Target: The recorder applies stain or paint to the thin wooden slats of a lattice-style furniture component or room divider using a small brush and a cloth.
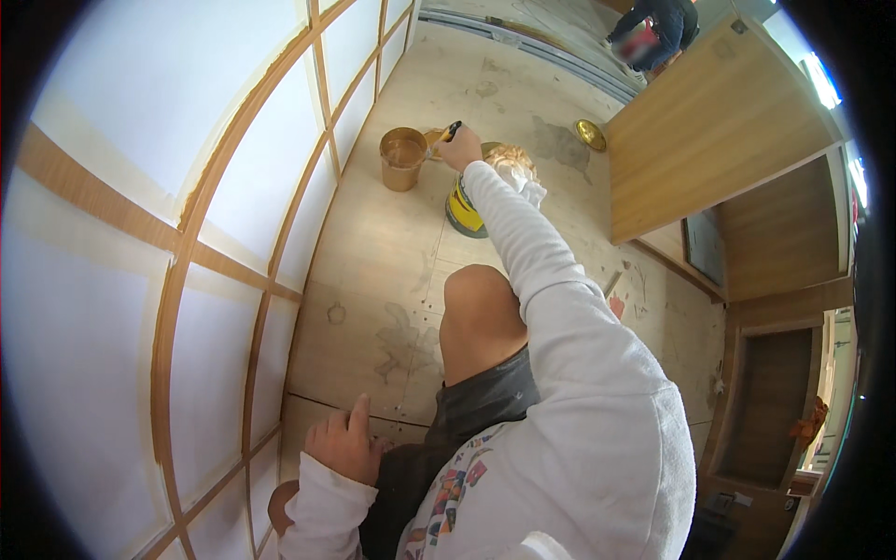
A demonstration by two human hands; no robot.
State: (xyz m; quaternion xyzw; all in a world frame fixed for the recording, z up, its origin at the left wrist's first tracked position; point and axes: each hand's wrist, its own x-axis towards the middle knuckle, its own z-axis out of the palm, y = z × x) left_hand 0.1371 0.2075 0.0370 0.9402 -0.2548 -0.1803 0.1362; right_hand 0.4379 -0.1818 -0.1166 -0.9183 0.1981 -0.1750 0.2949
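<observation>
My right hand reaches forward, its fingers closed round a paintbrush with a black handle. The brush head is close to the right rim of a brown pot, which has brown liquid in it. Whether the bristles touch the rim I cannot tell. Below that hand stands a can with a yellow label, partly hidden by my sleeve. A crumpled white and tan cloth or paper lies at its top. My left hand hovers by my knee near the lattice, empty, with the index finger stretched out.
A wooden lattice with white panels runs along my left. At the right stand a wooden cabinet panel and an open compartment. A round gold lid lies on the floor. Beyond a metal track, another person bends down.
</observation>
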